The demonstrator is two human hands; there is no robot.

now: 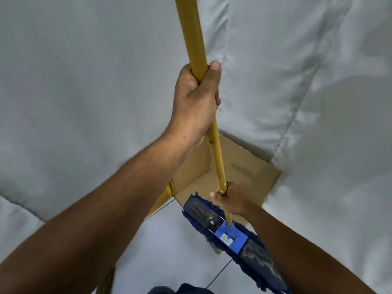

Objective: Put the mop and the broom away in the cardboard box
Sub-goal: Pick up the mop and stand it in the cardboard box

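together, our hands grip the mop's yellow handle (216, 158): left hand (196, 102) wrapped high, right hand (232, 199) closed low, above the blue mop head (231, 236). it hangs over the floor, beside the open cardboard box (244, 170). next we likely swing it inside. the head's label is unreadable.

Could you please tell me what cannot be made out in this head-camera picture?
- Mop handle: its top is cut off by the upper edge.
- Cardboard box: the left hand, right hand and mop head hide much of its inside.
- Second yellow pole: mostly hidden behind the left forearm.
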